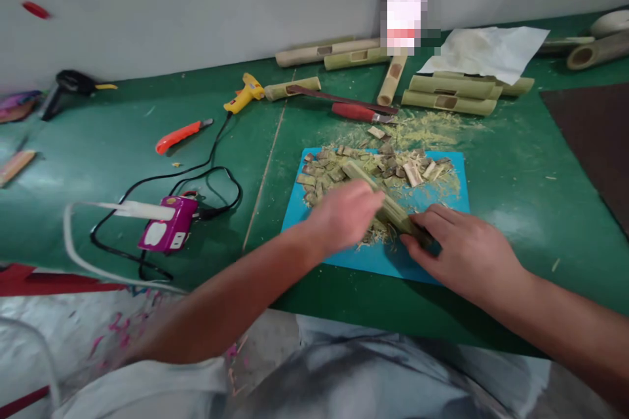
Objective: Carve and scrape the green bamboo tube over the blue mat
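A green bamboo piece [392,211] lies slantwise over a blue sheet [407,265]. My right hand [466,249] grips its near end between thumb and fingers. My left hand [346,215] is closed, blurred by motion, against the middle of the bamboo; whether it holds the bamboo or a small tool there cannot be made out. Around the far part of the bamboo are many cut bamboo chips [324,177] and shavings. Beyond the sheet lie a red-handled knife [354,112] and a long dark strip [339,97], apart from both hands.
Notched bamboo tubes [449,102] and white paper [486,51] lie at the back right. To the left are a yellow glue gun [244,93], an orange cutter [179,137], and a purple power adapter [170,226] with looping cables. A dark board [594,144] lies right.
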Motion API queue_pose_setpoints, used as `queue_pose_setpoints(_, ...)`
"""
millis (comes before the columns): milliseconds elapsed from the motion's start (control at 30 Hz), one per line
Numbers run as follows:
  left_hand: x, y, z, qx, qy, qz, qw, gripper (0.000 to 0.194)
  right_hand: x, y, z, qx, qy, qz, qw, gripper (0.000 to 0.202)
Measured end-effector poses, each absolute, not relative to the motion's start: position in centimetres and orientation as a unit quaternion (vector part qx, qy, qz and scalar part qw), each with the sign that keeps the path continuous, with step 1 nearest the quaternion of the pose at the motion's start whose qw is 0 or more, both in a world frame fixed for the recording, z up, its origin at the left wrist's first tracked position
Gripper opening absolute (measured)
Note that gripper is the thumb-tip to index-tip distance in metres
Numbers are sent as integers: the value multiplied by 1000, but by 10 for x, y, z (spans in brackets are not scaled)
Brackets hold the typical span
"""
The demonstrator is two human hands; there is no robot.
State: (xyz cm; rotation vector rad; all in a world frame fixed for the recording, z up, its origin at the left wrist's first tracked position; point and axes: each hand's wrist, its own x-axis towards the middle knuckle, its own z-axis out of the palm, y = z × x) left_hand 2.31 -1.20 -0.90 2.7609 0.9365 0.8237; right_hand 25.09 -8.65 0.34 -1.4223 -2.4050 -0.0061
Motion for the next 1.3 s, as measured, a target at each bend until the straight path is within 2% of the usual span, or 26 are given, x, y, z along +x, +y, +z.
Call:
queue_pose_setpoints(167, 25, -16, -11, 895, 323, 303, 50, 23, 251, -87, 3, -501, -846, -9, 180, 22)
queue_pose_setpoints(333, 28, -16, -11, 918, 292, 261, 62, 23, 251, -87, 4, -501, -849, -12, 168, 23)
queue_pose_setpoints(433, 30, -18, -10, 901, 317, 293, 42, 23, 250, -88, 4, -507, -845, -13, 171, 24)
queue_pose_setpoints(600, 31, -24, -10, 925, 294, 234, 61, 25, 250, -87, 4, -501, -850, -7, 165, 24)
queue_pose_setpoints(767, 26, -18, -10, 903, 322, 280, 44, 23, 250, -87, 5, -503, -846, -11, 174, 24)
queue_pose_setpoints(1100, 27, -21, -11, 893, 314, 313, 80, 13, 251, -87, 5, -508, -846, 11, 163, 23)
queue_pose_setpoints(1300, 33, -25, -4, 907, 293, 284, 104, 18, 250, -88, 5, -501, -851, 2, 160, 23)
